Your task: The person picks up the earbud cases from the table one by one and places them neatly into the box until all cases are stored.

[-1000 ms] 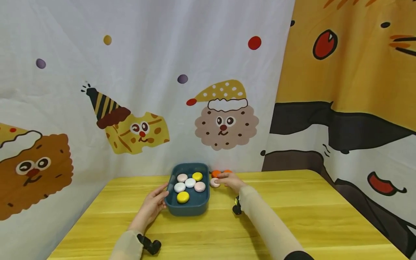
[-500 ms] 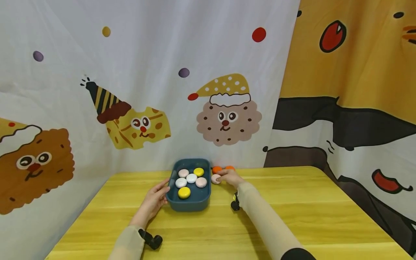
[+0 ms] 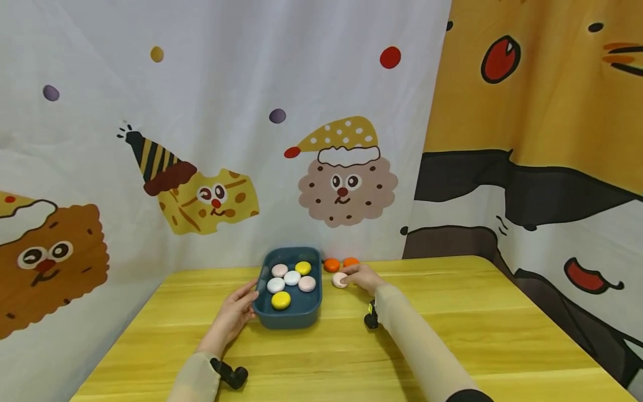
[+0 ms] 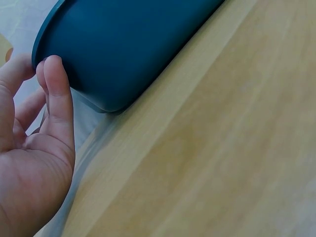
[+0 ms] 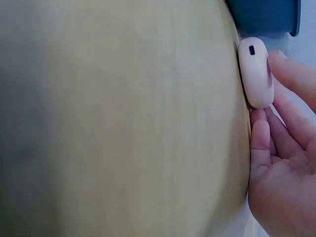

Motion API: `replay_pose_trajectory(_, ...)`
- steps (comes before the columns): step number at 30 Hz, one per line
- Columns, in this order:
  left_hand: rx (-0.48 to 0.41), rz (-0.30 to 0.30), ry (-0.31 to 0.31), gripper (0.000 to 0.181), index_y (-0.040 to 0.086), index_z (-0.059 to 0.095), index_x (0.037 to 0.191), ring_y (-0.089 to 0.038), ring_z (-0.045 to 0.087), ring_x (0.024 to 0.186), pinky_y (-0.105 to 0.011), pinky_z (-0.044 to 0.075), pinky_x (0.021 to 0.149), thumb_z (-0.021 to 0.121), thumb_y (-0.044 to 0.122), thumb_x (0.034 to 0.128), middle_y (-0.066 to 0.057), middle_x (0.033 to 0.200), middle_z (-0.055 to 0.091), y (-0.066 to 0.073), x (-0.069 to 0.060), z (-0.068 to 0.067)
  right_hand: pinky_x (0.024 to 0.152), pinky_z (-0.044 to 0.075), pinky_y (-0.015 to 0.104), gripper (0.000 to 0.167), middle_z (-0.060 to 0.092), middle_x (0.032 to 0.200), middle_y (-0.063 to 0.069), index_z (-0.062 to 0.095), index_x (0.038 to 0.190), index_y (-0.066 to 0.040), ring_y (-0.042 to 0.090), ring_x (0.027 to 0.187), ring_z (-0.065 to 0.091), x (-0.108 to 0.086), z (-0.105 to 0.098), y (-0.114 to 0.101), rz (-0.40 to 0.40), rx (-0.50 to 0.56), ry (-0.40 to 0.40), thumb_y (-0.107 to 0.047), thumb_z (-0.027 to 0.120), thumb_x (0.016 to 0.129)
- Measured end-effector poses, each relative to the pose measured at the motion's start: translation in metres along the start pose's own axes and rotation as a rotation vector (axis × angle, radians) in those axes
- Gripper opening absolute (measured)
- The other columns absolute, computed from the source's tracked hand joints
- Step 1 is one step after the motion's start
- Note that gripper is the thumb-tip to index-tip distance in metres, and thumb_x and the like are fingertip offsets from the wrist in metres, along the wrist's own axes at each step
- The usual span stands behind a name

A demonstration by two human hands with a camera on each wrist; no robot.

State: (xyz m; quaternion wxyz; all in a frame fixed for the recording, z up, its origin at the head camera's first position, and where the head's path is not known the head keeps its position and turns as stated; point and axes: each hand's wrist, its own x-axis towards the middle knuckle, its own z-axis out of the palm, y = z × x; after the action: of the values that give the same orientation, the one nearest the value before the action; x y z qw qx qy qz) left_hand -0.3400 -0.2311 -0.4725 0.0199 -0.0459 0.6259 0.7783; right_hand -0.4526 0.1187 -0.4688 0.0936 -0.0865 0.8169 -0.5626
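My left hand (image 3: 235, 314) grips the left rim of a dark blue rectangular bin (image 3: 288, 321). In the left wrist view its fingers (image 4: 58, 94) meet the rim at one corner. Inside the bin lie white discs (image 3: 276, 285), pale pink discs (image 3: 307, 284) and yellow discs (image 3: 281, 300), two of each. Right of the bin, my right hand (image 3: 365, 278) pinches a pale pink rounded disc (image 3: 339, 280) lying on the table. The right wrist view shows a small dark slot in this disc's edge, with the thumb (image 5: 289, 74) against its top.
Two orange discs, a left one (image 3: 331, 264) and a right one (image 3: 350, 261), lie behind the right hand near the table's back edge. The yellow wood-grain table (image 3: 311, 368) meets a cartoon-printed cloth (image 3: 281, 184) at the back.
The right hand and the pale pink disc have shifted a little to the right, away from the bin. More of the orange discs shows. The left hand stays at the rim.
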Motion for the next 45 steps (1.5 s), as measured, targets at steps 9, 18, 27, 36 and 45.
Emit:
replay_pose_trajectory(9,0.006,0.005,0.016,0.054,0.009,0.044,0.147,-0.012,0.051,0.055,-0.024,0.048,0.055,0.062,0.014,0.0954,-0.007,0.095,0.051,0.002,-0.001,-0.003,0.105,0.035,0.047,0.058,0.057,0.131,0.019,0.056,0.131,0.006,0.033,0.121,0.049,-0.002,0.000,-0.001,-0.015,0.029,-0.015,-0.009,0.078,0.079)
replay_pose_trajectory(18,0.024,0.010,-0.016,0.056,0.009,0.041,0.148,-0.011,0.051,0.056,-0.022,0.049,0.055,0.061,0.015,0.0962,-0.005,0.098,0.049,0.000,0.001,-0.001,0.105,0.034,0.047,0.054,0.062,0.124,0.015,0.063,0.124,0.004,0.031,0.117,0.052,-0.005,0.003,-0.003,-0.035,-0.025,0.001,-0.006,0.081,0.074)
replay_pose_trajectory(27,0.015,0.003,-0.008,0.054,0.008,0.042,0.147,-0.011,0.052,0.055,-0.023,0.049,0.054,0.060,0.013,0.0965,-0.007,0.093,0.053,0.001,0.001,0.000,0.104,0.035,0.047,0.050,0.063,0.122,0.016,0.065,0.120,0.005,0.030,0.114,0.053,-0.004,0.006,-0.003,-0.040,-0.050,0.008,-0.004,0.081,0.074)
replay_pose_trajectory(36,0.029,0.008,-0.011,0.055,0.007,0.041,0.148,-0.011,0.052,0.055,-0.023,0.049,0.055,0.060,0.014,0.0965,-0.005,0.090,0.052,-0.002,0.000,-0.001,0.102,0.038,0.047,0.047,0.063,0.122,0.017,0.066,0.119,0.004,0.031,0.113,0.053,-0.006,0.008,0.000,-0.049,-0.045,0.001,-0.002,0.080,0.075)
replay_pose_trajectory(45,0.011,0.022,-0.015,0.058,0.006,0.041,0.147,-0.010,0.050,0.056,-0.023,0.049,0.055,0.063,0.015,0.0946,-0.003,0.092,0.050,-0.001,0.000,-0.002,0.100,0.039,0.044,0.052,0.061,0.124,0.018,0.061,0.125,0.007,0.030,0.113,0.052,-0.005,0.004,-0.002,-0.106,-0.004,0.030,-0.004,0.078,0.077)
